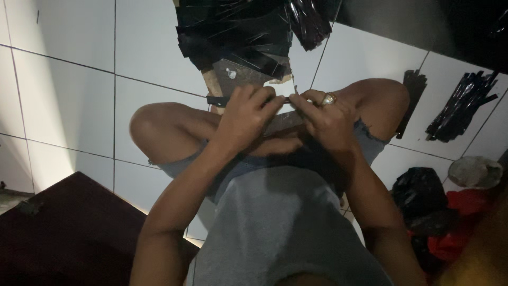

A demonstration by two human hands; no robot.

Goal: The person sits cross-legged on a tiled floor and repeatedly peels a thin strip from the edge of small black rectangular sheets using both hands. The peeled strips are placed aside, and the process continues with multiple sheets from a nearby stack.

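I sit on a white tiled floor with my knees drawn up. My left hand (246,114) and my right hand (328,119), which wears a ring, both pinch a narrow black strip (218,100) held level between them above my lap. The strip's left end sticks out past my left fingers. Just beyond my hands lies a worn board (238,74) with a heap of shiny black strips (233,32) piled on its far end.
A bundle of black strips (460,106) and a single strip piece (410,98) lie on the tiles at right. A black bag (420,193), red cloth (460,222) and a grey lump (475,172) sit at lower right. A dark mat (63,228) is at lower left.
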